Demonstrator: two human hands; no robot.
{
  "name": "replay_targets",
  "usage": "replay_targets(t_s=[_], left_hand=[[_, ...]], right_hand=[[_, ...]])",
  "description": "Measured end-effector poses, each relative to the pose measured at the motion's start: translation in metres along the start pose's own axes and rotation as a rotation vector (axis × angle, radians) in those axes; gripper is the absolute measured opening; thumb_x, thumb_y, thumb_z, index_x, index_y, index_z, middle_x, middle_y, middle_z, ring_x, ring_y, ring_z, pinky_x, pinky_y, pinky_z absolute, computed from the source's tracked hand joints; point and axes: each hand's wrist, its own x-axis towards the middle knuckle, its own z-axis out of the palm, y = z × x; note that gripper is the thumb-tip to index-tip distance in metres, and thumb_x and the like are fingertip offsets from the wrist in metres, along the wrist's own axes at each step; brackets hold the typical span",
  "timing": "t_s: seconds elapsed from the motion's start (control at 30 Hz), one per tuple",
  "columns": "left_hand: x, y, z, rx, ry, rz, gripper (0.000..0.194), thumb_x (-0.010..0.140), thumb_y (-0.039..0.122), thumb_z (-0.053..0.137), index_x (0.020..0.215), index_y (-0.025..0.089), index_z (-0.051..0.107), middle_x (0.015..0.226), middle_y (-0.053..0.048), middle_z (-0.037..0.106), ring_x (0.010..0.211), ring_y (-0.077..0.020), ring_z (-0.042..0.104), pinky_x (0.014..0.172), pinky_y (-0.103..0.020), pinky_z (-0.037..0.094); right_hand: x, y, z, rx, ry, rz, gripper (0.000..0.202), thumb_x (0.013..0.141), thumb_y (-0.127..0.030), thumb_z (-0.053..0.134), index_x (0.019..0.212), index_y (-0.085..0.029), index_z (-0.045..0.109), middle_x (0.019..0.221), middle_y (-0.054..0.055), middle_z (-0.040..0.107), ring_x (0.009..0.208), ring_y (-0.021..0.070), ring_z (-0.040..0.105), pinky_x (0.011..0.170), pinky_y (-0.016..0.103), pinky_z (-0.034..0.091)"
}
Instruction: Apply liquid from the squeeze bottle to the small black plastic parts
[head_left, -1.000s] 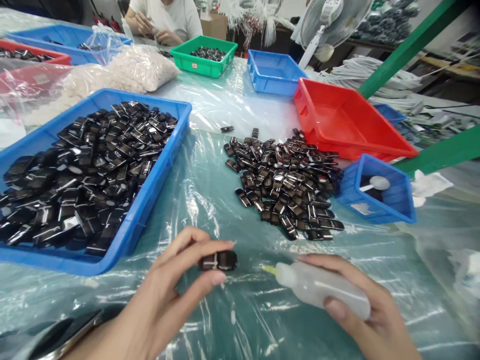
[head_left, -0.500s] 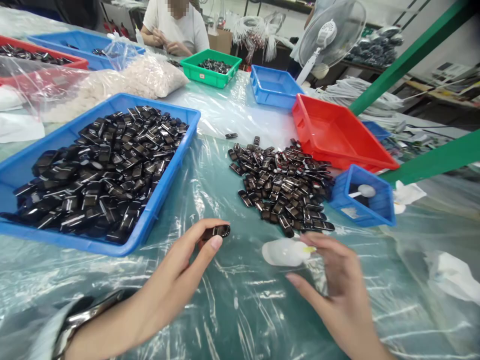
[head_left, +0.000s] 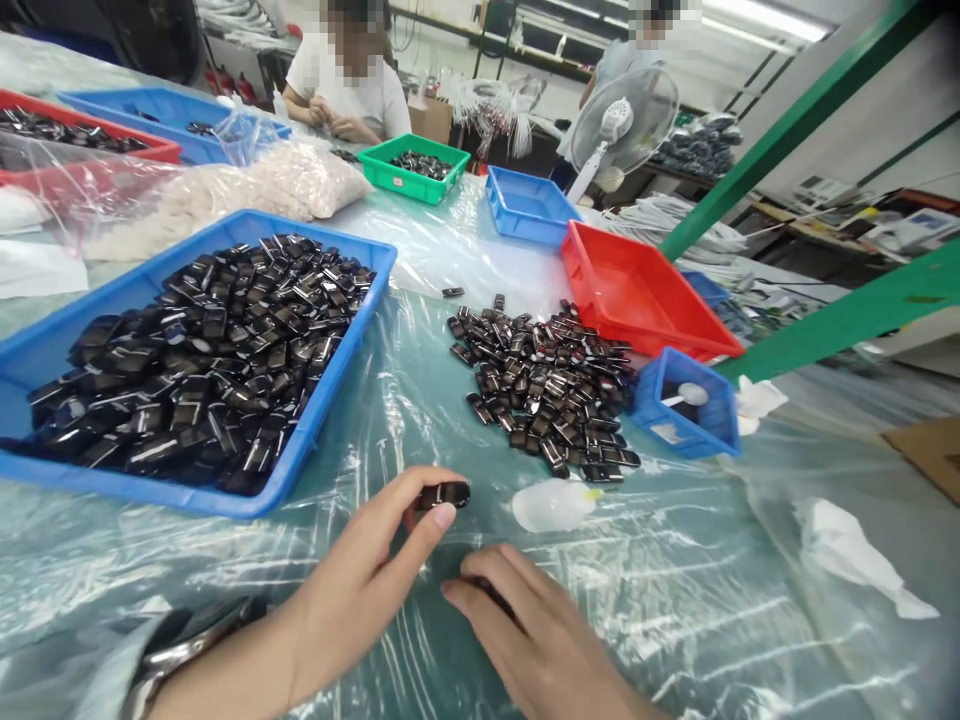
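Between thumb and fingers, my left hand (head_left: 397, 540) grips a small glossy black plastic piece (head_left: 448, 494) with a rounded end. Close by on the right, my right hand (head_left: 525, 620) is closed, its fingers curled toward the thumb. A dark patch shows between them, but I cannot make out what it is. Beyond that hand a translucent white squeeze bottle (head_left: 553, 506) with a yellowish tip lies on its side. A loose pile of similar black pieces (head_left: 547, 375) spreads over the plastic-covered table (head_left: 420, 400).
On the left stands a large blue tray (head_left: 330, 385) heaped with black pieces. To the right are a red tray (head_left: 637, 285), a small blue bin (head_left: 694, 430) with a white scoop, and a crumpled tissue (head_left: 855, 560). Across the table sits a co-worker (head_left: 352, 95).
My right hand has moved left, away from the squeeze bottle, toward my left hand, and its fingers have closed. The left hand keeps its black piece. The camera view has tilted up slightly.
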Motion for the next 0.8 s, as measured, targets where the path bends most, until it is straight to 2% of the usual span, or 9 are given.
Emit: replay_targets(t_s=[0.1,0.2,0.23,0.3,0.37,0.6,0.7,0.8], left_hand=[[0.000,-0.001,0.000,0.001,0.005,0.080,0.022,0.100,0.032,0.039,0.118,0.028,0.051,0.108,-0.001,0.060,0.111,-0.0212,0.054,0.089,-0.032,0.046],[-0.003,-0.001,0.000,0.032,-0.022,0.163,0.022,0.100,0.028,0.040,0.119,0.030,0.050,0.110,0.000,0.059,0.109,-0.0196,0.055,0.086,-0.030,0.046],[-0.004,-0.002,0.000,0.042,-0.040,0.200,0.022,0.100,0.026,0.040,0.119,0.031,0.050,0.109,0.000,0.059,0.106,-0.0186,0.056,0.085,-0.029,0.046],[-0.005,-0.003,0.000,0.047,-0.062,0.274,0.023,0.099,0.021,0.041,0.119,0.031,0.049,0.106,0.001,0.059,0.099,-0.0162,0.058,0.084,-0.027,0.045],[-0.006,-0.004,0.001,0.031,-0.065,0.326,0.026,0.099,0.018,0.041,0.121,0.032,0.047,0.104,0.001,0.058,0.097,-0.0152,0.058,0.083,-0.026,0.044],[-0.005,-0.004,-0.001,0.021,-0.103,0.419,0.031,0.099,0.014,0.041,0.123,0.033,0.047,0.103,0.001,0.057,0.094,-0.0164,0.055,0.081,-0.026,0.042],[-0.006,-0.004,-0.003,0.049,-0.118,0.456,0.031,0.100,0.017,0.040,0.127,0.032,0.046,0.101,0.000,0.056,0.092,-0.0166,0.055,0.080,-0.027,0.042],[-0.006,-0.006,-0.004,0.106,-0.140,0.471,0.024,0.101,0.021,0.039,0.122,0.027,0.050,0.099,-0.002,0.057,0.088,-0.0173,0.056,0.078,-0.027,0.043]], right_hand=[[0.005,-0.002,-0.007,0.155,0.124,0.103,0.024,0.090,-0.006,0.043,0.097,-0.019,0.061,0.085,0.006,0.064,0.074,0.0168,0.062,0.061,0.027,0.054],[0.011,-0.007,-0.017,0.660,0.300,0.394,0.009,0.091,-0.018,0.053,0.092,-0.025,0.059,0.086,0.002,0.061,0.075,0.0138,0.063,0.066,0.024,0.055],[0.012,-0.008,-0.020,0.845,0.321,0.494,0.003,0.090,-0.023,0.057,0.090,-0.025,0.059,0.085,0.000,0.060,0.072,0.0127,0.062,0.066,0.024,0.055],[0.016,-0.012,-0.022,1.143,0.294,0.629,0.007,0.088,-0.031,0.061,0.085,-0.024,0.060,0.083,-0.001,0.060,0.066,0.0100,0.060,0.065,0.022,0.053],[0.018,-0.014,-0.022,1.348,0.264,0.692,0.009,0.086,-0.032,0.065,0.085,-0.023,0.062,0.077,-0.003,0.059,0.065,0.0080,0.058,0.066,0.018,0.050],[0.021,-0.013,-0.021,1.558,0.233,0.813,0.014,0.083,-0.032,0.071,0.083,-0.020,0.062,0.068,-0.005,0.055,0.065,0.0060,0.053,0.064,0.016,0.044],[0.021,-0.011,-0.020,1.576,0.195,0.814,0.016,0.082,-0.031,0.072,0.083,-0.020,0.061,0.070,-0.005,0.056,0.065,0.0057,0.053,0.064,0.016,0.044],[0.018,-0.008,-0.015,1.621,0.128,0.803,0.019,0.081,-0.033,0.072,0.083,-0.020,0.058,0.069,-0.005,0.055,0.064,0.0064,0.054,0.062,0.018,0.045]])
